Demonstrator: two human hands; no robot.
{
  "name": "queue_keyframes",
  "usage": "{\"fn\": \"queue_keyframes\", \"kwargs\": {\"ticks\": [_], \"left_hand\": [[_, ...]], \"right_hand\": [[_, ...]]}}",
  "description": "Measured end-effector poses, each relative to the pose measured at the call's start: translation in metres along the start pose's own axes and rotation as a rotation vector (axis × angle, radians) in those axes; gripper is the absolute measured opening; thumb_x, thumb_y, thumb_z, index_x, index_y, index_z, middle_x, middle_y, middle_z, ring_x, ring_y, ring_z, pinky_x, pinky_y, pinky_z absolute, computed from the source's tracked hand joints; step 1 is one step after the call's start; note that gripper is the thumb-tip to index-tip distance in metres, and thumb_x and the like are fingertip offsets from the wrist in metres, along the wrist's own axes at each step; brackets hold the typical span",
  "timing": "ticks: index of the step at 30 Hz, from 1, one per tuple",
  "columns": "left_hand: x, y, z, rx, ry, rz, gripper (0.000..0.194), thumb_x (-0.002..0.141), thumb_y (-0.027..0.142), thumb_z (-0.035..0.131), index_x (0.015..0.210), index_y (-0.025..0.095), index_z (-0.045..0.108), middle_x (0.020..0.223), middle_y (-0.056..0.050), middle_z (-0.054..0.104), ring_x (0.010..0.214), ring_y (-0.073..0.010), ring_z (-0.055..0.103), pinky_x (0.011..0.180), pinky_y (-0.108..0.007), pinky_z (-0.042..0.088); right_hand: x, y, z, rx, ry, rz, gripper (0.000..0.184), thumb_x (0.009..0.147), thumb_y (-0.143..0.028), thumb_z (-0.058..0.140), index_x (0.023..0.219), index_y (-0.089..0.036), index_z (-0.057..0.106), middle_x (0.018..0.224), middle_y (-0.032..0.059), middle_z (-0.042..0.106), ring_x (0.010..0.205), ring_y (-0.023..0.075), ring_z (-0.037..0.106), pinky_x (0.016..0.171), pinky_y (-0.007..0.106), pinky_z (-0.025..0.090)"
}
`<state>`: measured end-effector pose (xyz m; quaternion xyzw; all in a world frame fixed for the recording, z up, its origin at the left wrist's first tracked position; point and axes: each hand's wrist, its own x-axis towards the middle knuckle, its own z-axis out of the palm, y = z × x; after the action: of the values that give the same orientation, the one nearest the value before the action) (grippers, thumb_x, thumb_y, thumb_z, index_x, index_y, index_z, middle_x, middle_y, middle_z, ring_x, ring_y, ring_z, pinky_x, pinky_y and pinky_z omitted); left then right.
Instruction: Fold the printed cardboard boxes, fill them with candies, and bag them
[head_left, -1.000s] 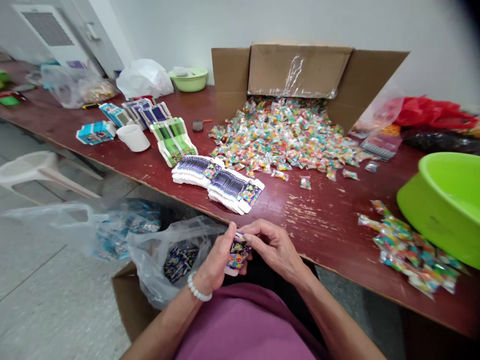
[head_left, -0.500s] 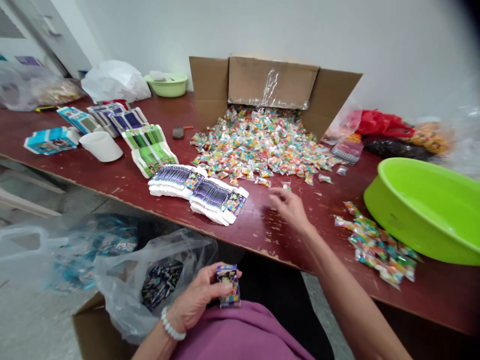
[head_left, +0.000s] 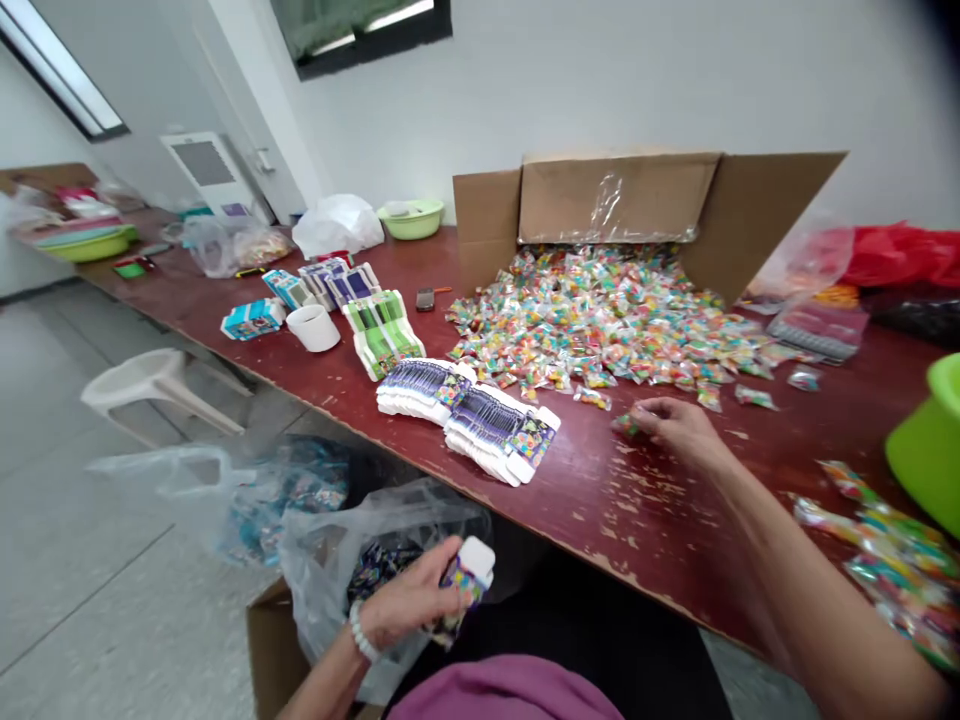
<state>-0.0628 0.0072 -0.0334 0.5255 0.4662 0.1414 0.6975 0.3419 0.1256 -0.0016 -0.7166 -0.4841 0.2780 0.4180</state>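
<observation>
L hand [head_left: 409,600] grips box [head_left: 466,582] near bag [head_left: 319,545], white flap up; R hand [head_left: 675,428] pinches candy [head_left: 624,425] at table [head_left: 600,490]. Box prob unfinished. Lots left: flat cartons [head_left: 487,432], candy pile [head_left: 592,325]. Dark packs [head_left: 381,565] in bag, prob done.

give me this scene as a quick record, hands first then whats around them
left hand: holds a small printed box, white flap showing
right hand: pinches a wrapped packet by the table
near table edge: fanned purple cartons
behind: heap of similar packets before an open cardboard box
beside left hand: clear plastic bag holding dark packets
</observation>
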Motion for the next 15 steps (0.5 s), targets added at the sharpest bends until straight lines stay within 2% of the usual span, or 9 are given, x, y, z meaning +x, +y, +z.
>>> {"fn": "queue_keyframes", "kwargs": {"ticks": [3,6,8,10,12,15], "left_hand": [[0.004,0.026,0.020,-0.234,0.055,0.083,0.038,0.082,0.035,0.066,0.112,0.019,0.049,0.095,-0.007,0.067,0.082,-0.0186,0.066,0.069,-0.027,0.046],[0.006,0.055,0.041,-0.210,0.067,0.161,0.034,0.086,0.032,0.061,0.114,0.021,0.046,0.092,-0.004,0.064,0.075,-0.0162,0.067,0.067,-0.026,0.046],[0.006,0.068,0.052,-0.173,0.048,0.199,0.033,0.086,0.029,0.059,0.115,0.021,0.047,0.093,-0.002,0.061,0.068,-0.0124,0.064,0.065,-0.025,0.046],[0.005,0.075,0.058,-0.147,0.029,0.221,0.031,0.085,0.027,0.059,0.113,0.021,0.048,0.091,-0.001,0.059,0.064,-0.0104,0.060,0.063,-0.025,0.047],[0.003,0.076,0.062,-0.130,0.016,0.230,0.030,0.083,0.025,0.059,0.112,0.021,0.050,0.090,-0.001,0.058,0.064,-0.0104,0.057,0.060,-0.024,0.047],[0.001,0.074,0.062,-0.114,0.031,0.237,0.029,0.082,0.021,0.058,0.110,0.021,0.051,0.089,-0.001,0.059,0.063,-0.0101,0.056,0.058,-0.022,0.045]], "right_hand": [[-0.054,-0.032,0.015,0.273,-0.157,-0.017,0.035,0.065,-0.048,0.078,0.082,-0.018,0.069,0.077,0.0065,0.072,0.062,0.0168,0.062,0.055,0.026,0.047],[-0.114,-0.067,0.037,0.482,-0.364,-0.031,0.033,0.070,-0.047,0.079,0.085,-0.019,0.069,0.080,0.0041,0.071,0.069,0.0161,0.063,0.064,0.026,0.049],[-0.143,-0.081,0.049,0.594,-0.446,-0.035,0.033,0.072,-0.046,0.080,0.087,-0.019,0.068,0.078,0.0020,0.069,0.070,0.0154,0.062,0.066,0.026,0.050],[-0.159,-0.086,0.057,0.632,-0.470,-0.039,0.032,0.076,-0.045,0.078,0.092,-0.019,0.066,0.080,0.0014,0.068,0.071,0.0155,0.062,0.065,0.026,0.050],[-0.165,-0.084,0.058,0.563,-0.472,-0.082,0.028,0.081,-0.043,0.074,0.094,-0.019,0.066,0.081,0.0021,0.068,0.071,0.0160,0.062,0.064,0.027,0.050],[-0.167,-0.080,0.052,0.355,-0.461,-0.254,0.016,0.089,-0.036,0.066,0.092,-0.020,0.068,0.081,0.0033,0.069,0.070,0.0173,0.062,0.065,0.029,0.050]]}}
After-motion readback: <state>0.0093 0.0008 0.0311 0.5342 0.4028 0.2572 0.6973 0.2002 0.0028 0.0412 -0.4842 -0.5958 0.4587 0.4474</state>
